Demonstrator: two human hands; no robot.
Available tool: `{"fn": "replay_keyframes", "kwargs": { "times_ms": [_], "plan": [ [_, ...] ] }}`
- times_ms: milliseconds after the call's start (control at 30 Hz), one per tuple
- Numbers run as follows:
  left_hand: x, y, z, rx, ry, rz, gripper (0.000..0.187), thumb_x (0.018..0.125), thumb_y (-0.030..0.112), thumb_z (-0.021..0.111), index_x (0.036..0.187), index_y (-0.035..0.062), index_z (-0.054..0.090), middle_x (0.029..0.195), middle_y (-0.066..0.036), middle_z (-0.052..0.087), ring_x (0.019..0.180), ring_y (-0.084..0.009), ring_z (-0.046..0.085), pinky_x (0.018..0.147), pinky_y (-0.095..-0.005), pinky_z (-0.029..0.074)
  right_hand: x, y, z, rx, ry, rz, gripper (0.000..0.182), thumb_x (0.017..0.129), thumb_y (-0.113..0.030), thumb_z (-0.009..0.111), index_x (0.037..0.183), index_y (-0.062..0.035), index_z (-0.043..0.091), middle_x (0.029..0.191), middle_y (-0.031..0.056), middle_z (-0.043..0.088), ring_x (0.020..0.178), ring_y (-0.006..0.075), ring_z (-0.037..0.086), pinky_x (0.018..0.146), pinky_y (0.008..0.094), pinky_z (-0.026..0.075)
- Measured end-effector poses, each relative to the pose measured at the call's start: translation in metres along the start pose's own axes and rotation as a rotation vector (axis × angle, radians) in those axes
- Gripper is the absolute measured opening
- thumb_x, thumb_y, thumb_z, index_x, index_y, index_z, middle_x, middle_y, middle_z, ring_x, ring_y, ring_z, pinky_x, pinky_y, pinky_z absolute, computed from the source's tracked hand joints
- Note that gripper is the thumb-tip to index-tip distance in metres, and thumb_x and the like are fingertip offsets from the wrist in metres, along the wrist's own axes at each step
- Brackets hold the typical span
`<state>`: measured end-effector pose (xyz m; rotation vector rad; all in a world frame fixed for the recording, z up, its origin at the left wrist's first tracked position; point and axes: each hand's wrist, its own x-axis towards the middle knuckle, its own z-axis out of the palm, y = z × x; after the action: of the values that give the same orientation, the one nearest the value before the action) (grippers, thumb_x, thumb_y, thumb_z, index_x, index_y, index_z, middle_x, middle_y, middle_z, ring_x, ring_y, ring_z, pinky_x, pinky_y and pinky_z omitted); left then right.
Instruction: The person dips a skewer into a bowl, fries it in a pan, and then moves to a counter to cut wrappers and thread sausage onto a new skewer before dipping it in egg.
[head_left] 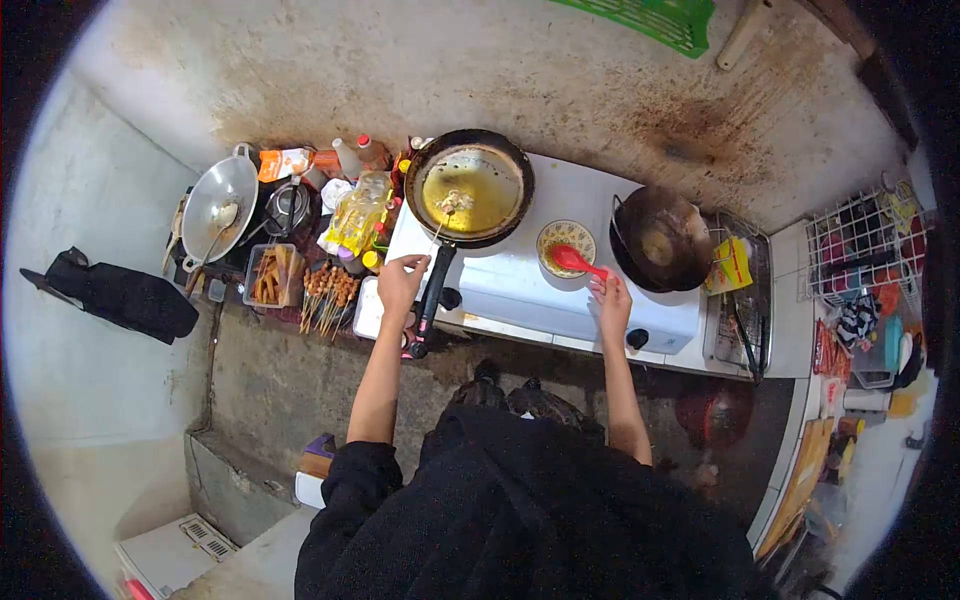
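My left hand (402, 278) is closed on the thin end of a skewer (448, 212), whose food end lies in yellow oil in the black frying pan (520, 215). The pan's black handle (432, 295) runs just right of that hand. With its fingers closed, my right hand (611, 292) holds the handle of a red spoon (575, 260). The spoon's bowl rests in a small patterned bowl (553, 232) on the white stove (530, 300), between the pan and a dark wok.
The dark wok (660, 240) sits at the stove's right. To the left are many skewers (330, 290), a plastic box of food (270, 275), bottles (370, 150) and a large metal pan (222, 205). A wire rack (865, 245) stands far right.
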<state>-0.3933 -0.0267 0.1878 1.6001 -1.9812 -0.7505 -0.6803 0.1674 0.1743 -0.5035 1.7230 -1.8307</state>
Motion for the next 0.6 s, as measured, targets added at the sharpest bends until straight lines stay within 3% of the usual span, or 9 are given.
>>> {"fn": "replay_keyframes", "kwargs": {
  "times_ms": [200,367,500,533,600],
  "plan": [
    [-0.002,-0.003,0.001,-0.067,-0.075,-0.016,0.028,0.075,0.036,0.061,0.087,0.0117,0.067,0.070,-0.007,0.064,0.066,-0.0217,0.062,0.059,-0.0307,0.046,-0.003,0.010,0.012,0.043,0.028,0.076,0.037,0.090,-0.030,0.045,0.112,-0.0013,0.049,0.091,0.0091,0.060,0.075,0.0118,0.057,0.068,0.0231,0.047],
    [0.000,-0.010,0.005,-0.105,-0.084,0.007,0.027,0.075,0.034,0.061,0.084,0.0092,0.068,0.071,-0.009,0.065,0.065,-0.0213,0.062,0.060,-0.0307,0.045,-0.011,0.014,0.009,0.027,0.061,0.073,0.046,0.087,-0.028,0.051,0.121,-0.0013,0.036,0.089,0.0130,0.060,0.077,0.0156,0.059,0.068,0.0253,0.048],
    [0.003,-0.011,0.005,-0.202,0.046,0.068,0.042,0.074,0.024,0.066,0.106,0.0002,0.055,0.079,-0.007,0.062,0.066,-0.0167,0.052,0.063,-0.0287,0.041,-0.026,0.010,-0.015,-0.057,0.210,0.065,0.047,0.086,-0.026,0.052,0.121,-0.0020,0.032,0.089,0.0143,0.056,0.072,0.0168,0.058,0.063,0.0264,0.049],
    [0.004,-0.008,0.004,-0.238,0.105,0.159,0.040,0.074,0.018,0.065,0.108,0.0004,0.053,0.082,-0.007,0.060,0.067,-0.0146,0.050,0.060,-0.0270,0.040,-0.033,0.002,-0.023,-0.150,0.274,0.058,0.046,0.086,-0.025,0.051,0.121,-0.0023,0.032,0.090,0.0142,0.055,0.070,0.0165,0.057,0.062,0.0270,0.049],
    [-0.006,0.019,-0.004,-0.328,0.128,0.128,0.037,0.075,0.014,0.064,0.108,0.0013,0.053,0.083,-0.005,0.057,0.066,-0.0128,0.046,0.060,-0.0253,0.039,-0.045,-0.010,-0.047,-0.155,0.363,0.063,0.039,0.087,-0.024,0.049,0.118,-0.0040,0.037,0.091,0.0118,0.054,0.070,0.0142,0.055,0.062,0.0264,0.048]
  ]
}}
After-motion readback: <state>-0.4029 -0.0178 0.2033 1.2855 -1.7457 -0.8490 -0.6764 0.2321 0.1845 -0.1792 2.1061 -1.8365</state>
